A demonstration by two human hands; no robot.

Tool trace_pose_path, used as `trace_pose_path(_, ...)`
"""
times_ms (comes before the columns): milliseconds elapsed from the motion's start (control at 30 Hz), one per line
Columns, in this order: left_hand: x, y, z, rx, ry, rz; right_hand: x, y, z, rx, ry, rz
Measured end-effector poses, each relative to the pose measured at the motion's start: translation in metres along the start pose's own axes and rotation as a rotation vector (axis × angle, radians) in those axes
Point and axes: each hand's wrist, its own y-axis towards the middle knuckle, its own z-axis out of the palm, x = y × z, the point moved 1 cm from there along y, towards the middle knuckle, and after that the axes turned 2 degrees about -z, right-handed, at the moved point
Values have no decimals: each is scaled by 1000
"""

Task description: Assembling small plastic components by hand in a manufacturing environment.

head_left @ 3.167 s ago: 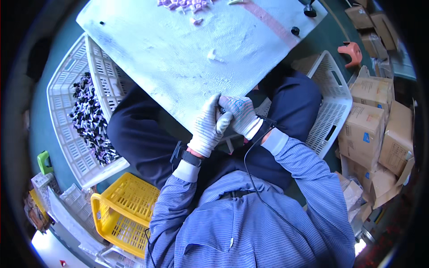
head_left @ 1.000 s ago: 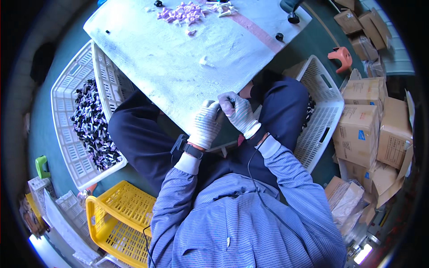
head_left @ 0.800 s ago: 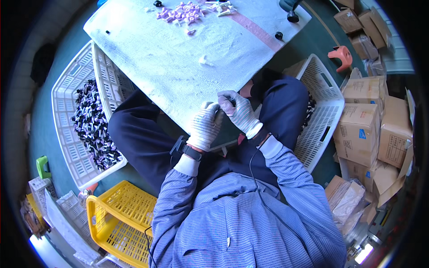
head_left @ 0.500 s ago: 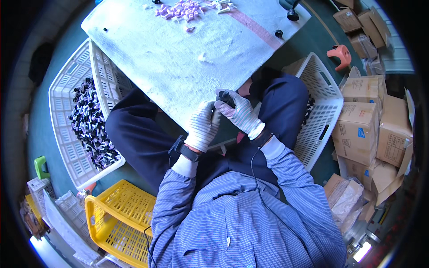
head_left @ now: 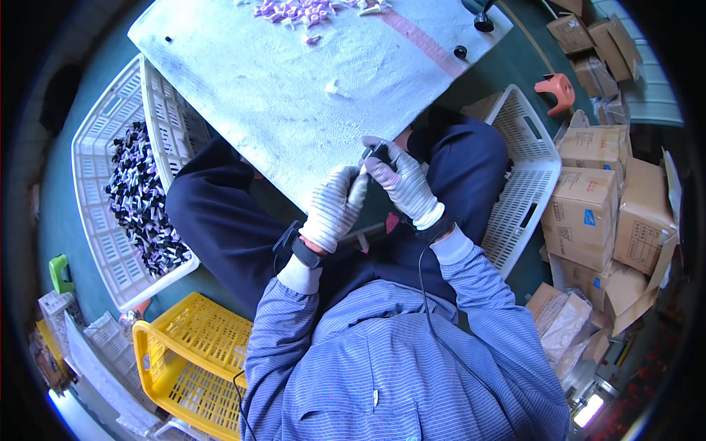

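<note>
Both my hands wear striped, light-coloured work gloves and meet over the table edge nearest me. My right hand pinches a small black plastic piece between thumb and fingers. Close beside it, my left hand has its fingers closed; a whitish tip shows between the two hands, but what the left fingers hold is mostly hidden. On the white table ahead lies a single white plastic piece. Farther off is a pile of small pink-lilac pieces, with several white pieces to its right.
A white crate at left holds many black pieces with white or lilac parts. Another white crate stands by my right knee. A yellow basket sits lower left. Cardboard boxes and an orange stool are at right.
My right hand has shifted slightly up and right, away from the left fingers, still gripping the black piece. The left hand stays nearly in place. The view has shifted slightly.
</note>
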Motion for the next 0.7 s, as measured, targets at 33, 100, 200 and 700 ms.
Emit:
trace_pose_path(33,-2,0,-1,0,-2,-1,3,-2,-2,1,-2,1)
trace_pose_path(100,-7,-1,-2,-91,43,91,14,-5,-5,21,89,117)
trace_pose_path(200,-20,-2,-3,-244,73,266,24,-8,-2,-36,211,91)
trace_pose_path(700,-50,-16,-12,-287,231,286,26,-23,11,-179,964,429)
